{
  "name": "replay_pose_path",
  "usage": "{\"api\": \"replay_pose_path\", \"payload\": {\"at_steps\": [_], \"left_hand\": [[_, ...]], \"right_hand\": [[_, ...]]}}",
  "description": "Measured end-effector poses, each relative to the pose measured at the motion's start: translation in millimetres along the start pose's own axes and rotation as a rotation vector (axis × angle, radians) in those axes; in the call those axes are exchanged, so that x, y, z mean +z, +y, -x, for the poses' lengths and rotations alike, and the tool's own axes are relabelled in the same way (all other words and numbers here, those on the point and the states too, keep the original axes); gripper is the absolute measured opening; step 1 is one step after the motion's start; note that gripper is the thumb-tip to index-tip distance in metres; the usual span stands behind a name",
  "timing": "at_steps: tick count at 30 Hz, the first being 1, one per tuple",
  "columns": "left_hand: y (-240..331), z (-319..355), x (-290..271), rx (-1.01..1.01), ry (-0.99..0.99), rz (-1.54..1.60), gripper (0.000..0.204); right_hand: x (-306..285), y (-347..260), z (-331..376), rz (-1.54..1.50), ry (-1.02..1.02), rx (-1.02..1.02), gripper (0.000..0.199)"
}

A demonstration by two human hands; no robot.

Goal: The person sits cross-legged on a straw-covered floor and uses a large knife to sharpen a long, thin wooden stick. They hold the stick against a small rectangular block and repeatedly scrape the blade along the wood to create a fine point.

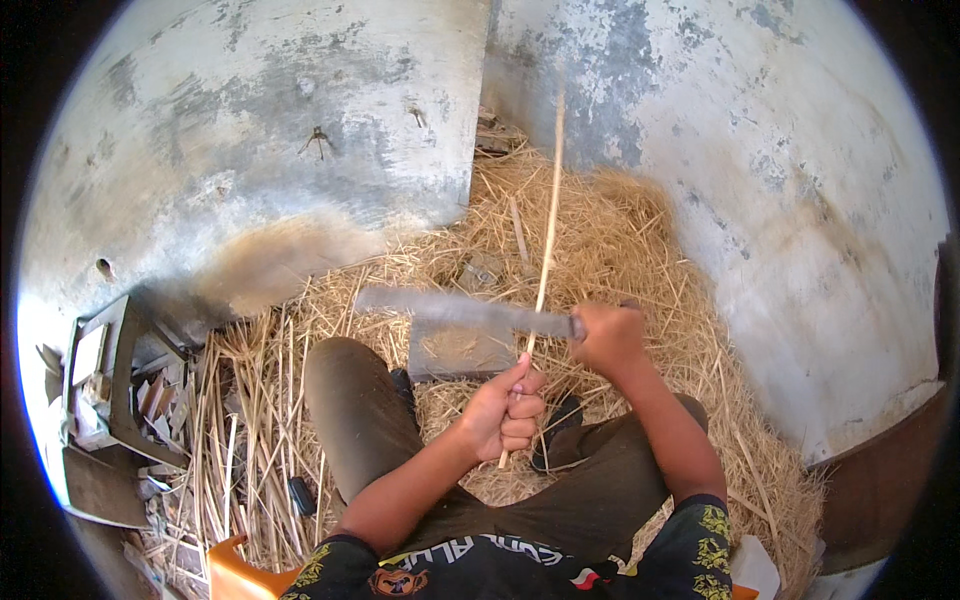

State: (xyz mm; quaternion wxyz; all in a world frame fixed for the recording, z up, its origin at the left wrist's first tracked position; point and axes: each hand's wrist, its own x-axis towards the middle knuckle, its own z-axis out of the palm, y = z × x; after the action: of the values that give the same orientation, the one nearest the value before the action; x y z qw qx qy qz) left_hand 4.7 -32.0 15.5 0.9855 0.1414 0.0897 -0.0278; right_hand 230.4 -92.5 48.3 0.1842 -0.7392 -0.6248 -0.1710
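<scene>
My left hand (505,410) is closed round the lower part of a long, thin, pale wooden strip (551,215), which rises away from me toward the far corner. A short end of the strip sticks out below that fist. In my right hand (608,338) is the handle of a machete, gripped tightly. The machete's long grey blade (450,307) points left and crosses the strip just above my left hand; its outline is smeared by motion. Whether the edge bites into the strip I cannot tell. A flat block (460,347) lies beyond my left hand, under the blade.
Shavings (630,225) heap up across the floor. Several split strips (250,430) lie at the left, near a small dark object (301,496). A broken wooden cabinet (110,400) stands far left. An orange stool (245,572) is beneath me. Peeling walls (730,150) meet ahead.
</scene>
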Motion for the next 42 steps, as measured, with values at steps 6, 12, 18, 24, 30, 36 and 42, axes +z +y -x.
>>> {"api": "replay_pose_path", "payload": {"at_steps": [6,12,18,24,30,36,42], "left_hand": [[-57.8,38.4,-0.2,-0.11,0.029,0.271,0.044],[-84.2,58.4,-52.4,-0.327,-0.042,0.318,0.044],[-66.7,104.3,-54.6,-0.3,0.171,0.115,0.045],[-73.5,181.2,-27.1,-0.358,0.379,-0.051,0.046],[-85.7,237.2,-52.2,-0.323,0.51,-0.247,0.046],[-47.0,236.0,23.1,0.158,0.976,-1.685,0.04],[8.7,127.9,0.4,0.192,0.64,-1.275,0.042]], "right_hand": [[1.9,60.3,-55.9,0.168,-0.221,0.685,0.019],[21.9,92.9,-31.4,0.281,-0.167,0.672,0.026],[0.9,87.7,-41.6,0.31,-0.12,0.544,0.022],[10.7,131.6,-37.6,0.452,0.063,0.46,0.019],[12.1,104.7,-37.0,0.399,0.128,0.307,0.017],[-4.7,34.9,-25.8,0.346,0.162,0.191,0.012],[-0.1,23.2,-25.7,0.318,0.263,0.085,0.014]]}}
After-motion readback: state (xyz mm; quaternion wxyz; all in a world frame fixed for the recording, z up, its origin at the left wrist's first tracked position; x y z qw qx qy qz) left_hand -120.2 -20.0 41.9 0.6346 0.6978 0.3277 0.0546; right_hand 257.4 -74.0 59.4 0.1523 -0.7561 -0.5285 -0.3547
